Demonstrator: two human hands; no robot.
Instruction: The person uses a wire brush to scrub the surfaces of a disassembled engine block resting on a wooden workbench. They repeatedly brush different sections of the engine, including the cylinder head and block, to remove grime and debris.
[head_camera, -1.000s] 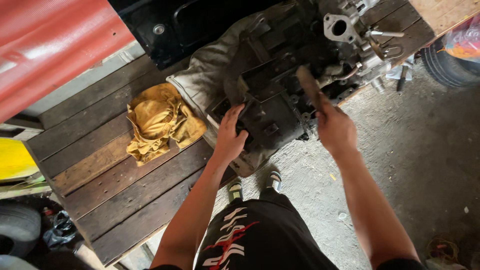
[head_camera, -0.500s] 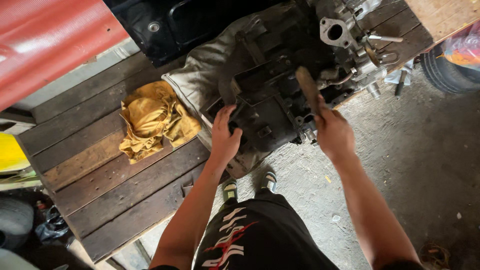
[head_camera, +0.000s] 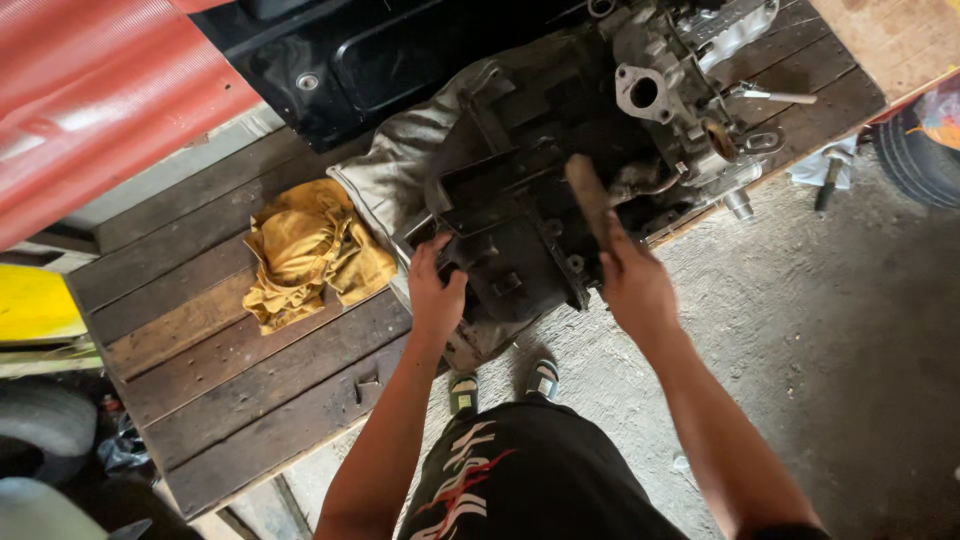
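A dark, greasy engine block (head_camera: 520, 215) lies on a grey cloth (head_camera: 400, 170) on a wooden plank bench (head_camera: 250, 370). My left hand (head_camera: 436, 290) grips the block's near left corner. My right hand (head_camera: 632, 285) is closed around a brown wooden handle (head_camera: 588, 195), which points up over the block; the tool's head is hidden. A lighter metal engine part with a round port (head_camera: 645, 92) sits at the far right of the block.
A crumpled yellow rag (head_camera: 305, 250) lies on the planks left of the block. A red corrugated sheet (head_camera: 90, 90) fills the upper left. A black pan-like part (head_camera: 380, 60) sits behind. Concrete floor (head_camera: 830, 330) and a tyre (head_camera: 920, 160) lie to the right.
The view has shifted slightly. Both hands stay on the block and the handle, with the left hand settled lower on the near corner.
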